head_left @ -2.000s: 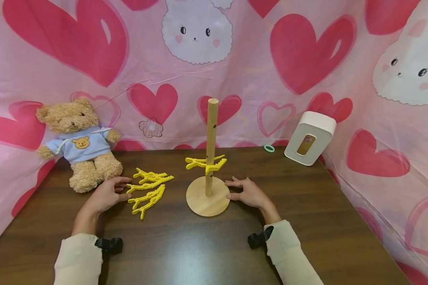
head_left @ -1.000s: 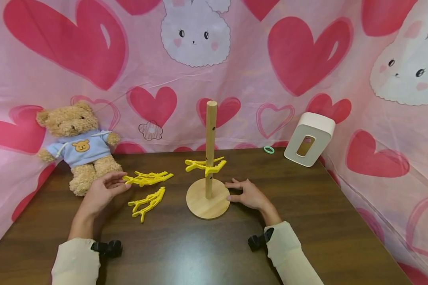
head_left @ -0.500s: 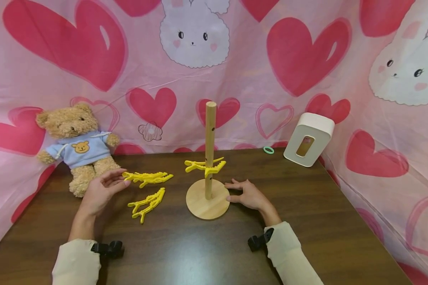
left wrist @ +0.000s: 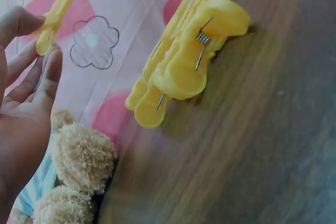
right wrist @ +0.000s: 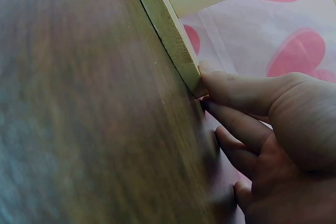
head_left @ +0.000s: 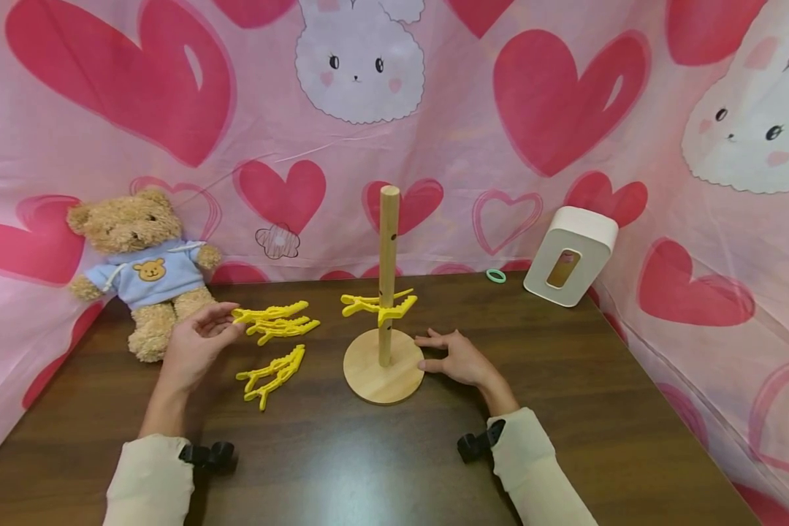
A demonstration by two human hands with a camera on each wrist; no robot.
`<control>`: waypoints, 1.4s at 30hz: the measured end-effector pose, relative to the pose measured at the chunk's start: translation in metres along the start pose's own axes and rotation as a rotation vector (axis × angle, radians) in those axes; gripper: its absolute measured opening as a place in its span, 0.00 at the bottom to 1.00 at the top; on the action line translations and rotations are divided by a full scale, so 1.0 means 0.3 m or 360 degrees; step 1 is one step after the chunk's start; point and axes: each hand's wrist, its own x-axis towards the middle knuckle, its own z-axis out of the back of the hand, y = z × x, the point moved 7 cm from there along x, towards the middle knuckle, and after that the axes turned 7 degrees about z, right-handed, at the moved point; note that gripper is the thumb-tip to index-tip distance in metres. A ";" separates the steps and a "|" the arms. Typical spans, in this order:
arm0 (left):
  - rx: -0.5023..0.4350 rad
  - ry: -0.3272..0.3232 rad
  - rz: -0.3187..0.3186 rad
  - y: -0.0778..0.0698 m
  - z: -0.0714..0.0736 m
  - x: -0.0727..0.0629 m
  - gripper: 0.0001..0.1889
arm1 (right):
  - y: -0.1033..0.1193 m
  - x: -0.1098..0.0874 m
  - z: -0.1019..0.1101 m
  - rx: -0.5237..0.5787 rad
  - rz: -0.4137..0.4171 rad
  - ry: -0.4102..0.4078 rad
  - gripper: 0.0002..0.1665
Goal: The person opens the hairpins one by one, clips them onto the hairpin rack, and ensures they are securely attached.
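Note:
My left hand (head_left: 193, 347) pinches the handle end of a yellow alligator hair clip (head_left: 272, 312) between thumb and fingers. In the left wrist view that clip is raised off the table, near the top left. Just in front of it lies another yellow clip (head_left: 288, 329), its metal spring visible in the wrist view. Nearer the person lies more yellow clip (head_left: 272, 374), one or two pieces. My right hand (head_left: 456, 356) holds the rim of the wooden stand's round base (head_left: 368, 369), thumb on the edge. On the upright post (head_left: 388, 248), yellow clip (head_left: 404, 309) is clamped low down.
A teddy bear (head_left: 147, 263) in a blue top sits behind the left hand. At the back right stand a white box (head_left: 568, 256) with an oval window and a mint-green ring (head_left: 496, 276). A pink printed cloth closes off the table's back and right side.
The left hand has taken one clip from the back group by its handle end and moved it slightly up and away from its neighbour. The right hand and stand stay put.

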 end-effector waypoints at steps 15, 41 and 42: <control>0.0221 -0.0062 -0.0086 -0.045 -0.075 -0.008 0.18 | -0.003 0.002 -0.002 -0.0029 0.0013 0.0007 0.28; 0.0258 -0.0111 -0.0531 -0.275 -0.221 -0.019 0.15 | 0.000 0.003 0.000 -0.0028 0.0011 0.0004 0.28; 0.0254 -0.0123 -0.0541 -0.280 -0.224 -0.020 0.15 | -0.001 0.003 0.000 -0.0029 0.0010 0.0005 0.28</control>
